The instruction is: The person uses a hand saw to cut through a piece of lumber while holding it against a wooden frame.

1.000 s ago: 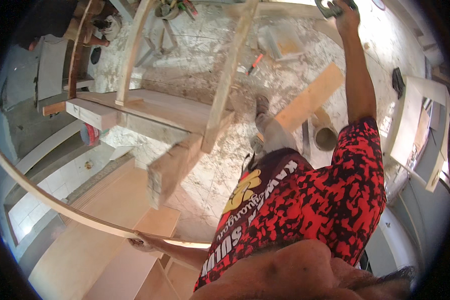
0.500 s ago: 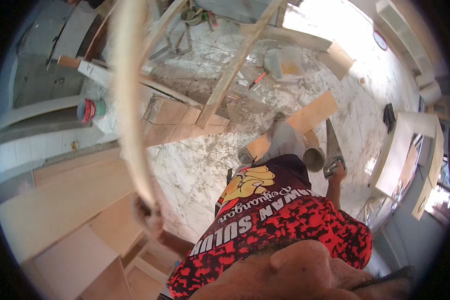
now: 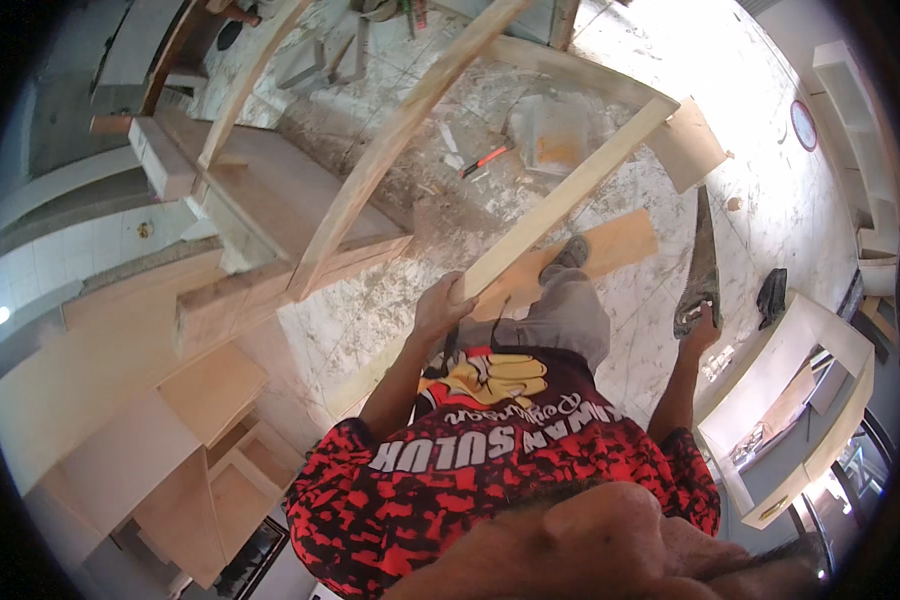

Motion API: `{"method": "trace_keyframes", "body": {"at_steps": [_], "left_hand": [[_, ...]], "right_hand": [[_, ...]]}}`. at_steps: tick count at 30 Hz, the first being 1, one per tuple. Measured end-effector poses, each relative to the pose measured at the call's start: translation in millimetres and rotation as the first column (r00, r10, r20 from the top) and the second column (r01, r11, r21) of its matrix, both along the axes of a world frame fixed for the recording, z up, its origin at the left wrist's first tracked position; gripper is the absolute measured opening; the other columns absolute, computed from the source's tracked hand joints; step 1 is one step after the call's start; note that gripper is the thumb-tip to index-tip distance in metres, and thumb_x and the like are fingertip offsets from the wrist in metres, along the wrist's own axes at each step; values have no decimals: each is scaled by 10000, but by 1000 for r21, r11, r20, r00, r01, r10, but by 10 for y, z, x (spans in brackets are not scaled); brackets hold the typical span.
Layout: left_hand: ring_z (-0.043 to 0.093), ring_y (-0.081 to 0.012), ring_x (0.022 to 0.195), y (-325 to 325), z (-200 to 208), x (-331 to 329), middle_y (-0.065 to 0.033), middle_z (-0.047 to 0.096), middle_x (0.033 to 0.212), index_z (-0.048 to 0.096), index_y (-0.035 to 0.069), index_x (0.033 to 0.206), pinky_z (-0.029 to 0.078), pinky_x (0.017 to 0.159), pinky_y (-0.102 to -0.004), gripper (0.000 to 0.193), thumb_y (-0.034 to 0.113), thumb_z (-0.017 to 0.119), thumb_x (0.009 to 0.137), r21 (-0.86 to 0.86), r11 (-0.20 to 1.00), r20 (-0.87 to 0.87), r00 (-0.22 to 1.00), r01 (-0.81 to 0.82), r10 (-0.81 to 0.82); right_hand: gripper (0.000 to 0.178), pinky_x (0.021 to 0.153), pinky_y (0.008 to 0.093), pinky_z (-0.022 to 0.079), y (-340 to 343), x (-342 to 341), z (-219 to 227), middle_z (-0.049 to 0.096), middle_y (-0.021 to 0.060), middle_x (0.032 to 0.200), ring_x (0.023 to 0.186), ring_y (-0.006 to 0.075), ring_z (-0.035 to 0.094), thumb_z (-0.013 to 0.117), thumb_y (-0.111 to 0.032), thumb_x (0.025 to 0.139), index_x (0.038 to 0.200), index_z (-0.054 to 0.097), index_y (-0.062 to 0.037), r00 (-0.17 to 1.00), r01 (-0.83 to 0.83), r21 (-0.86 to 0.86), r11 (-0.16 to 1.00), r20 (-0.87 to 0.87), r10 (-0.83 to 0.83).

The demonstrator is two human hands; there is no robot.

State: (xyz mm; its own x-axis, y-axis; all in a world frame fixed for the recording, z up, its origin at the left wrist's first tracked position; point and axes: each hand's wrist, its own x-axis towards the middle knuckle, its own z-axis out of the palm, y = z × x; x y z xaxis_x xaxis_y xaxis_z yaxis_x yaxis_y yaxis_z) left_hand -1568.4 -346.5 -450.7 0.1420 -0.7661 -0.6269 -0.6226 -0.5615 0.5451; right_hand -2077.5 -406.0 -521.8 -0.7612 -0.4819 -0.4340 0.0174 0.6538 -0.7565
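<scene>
A long, pale wooden strip [image 3: 570, 195] slants away from me over the floor, and my left hand [image 3: 440, 307] is closed around its near end. Out to the right, my right hand [image 3: 705, 328] grips the handle of a handsaw [image 3: 703, 250]. The saw's dark blade points away from me and stays apart from the strip. Beneath the strip, a wider orange-brown board [image 3: 625, 240] lies on the floor by my shoe [image 3: 570, 252].
A wooden frame with upright posts [image 3: 390, 130] stands at the left front. Pale cabinet boxes [image 3: 150, 440] fill the lower left. An open white cabinet [image 3: 760, 400] stands at right. A red-handled tool [image 3: 487, 160] and a translucent container [image 3: 555, 140] lie ahead on the dusty floor.
The wooden strip has swung from upright at the left to slanting out in front of me. My left hand moved right with it; the right hand and saw shifted slightly outward.
</scene>
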Motion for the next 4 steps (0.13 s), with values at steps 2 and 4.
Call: {"method": "trace_keyframes", "body": {"at_steps": [2,4], "left_hand": [[602,-359,930,-399,-391,-248,-190,614,1032,512,76,1185,470,811,-427,602,398,676,704,49,996,79,993,81,-84],[595,-308,997,-690,-1034,-375,-211,604,1062,440,130,1274,450,879,-399,626,377,655,741,-28,984,146,975,174,-168]], "right_hand": [[133,537,319,421,-123,-169,57,537,52,630,545,161,491,637,-122,735,772,577,-10,996,-84,-108,991,-47,80],[189,647,337,450,-299,-245,85,556,61,649,565,181,502,647,-159,728,821,593,-3,980,-161,-127,979,-138,143]]}}
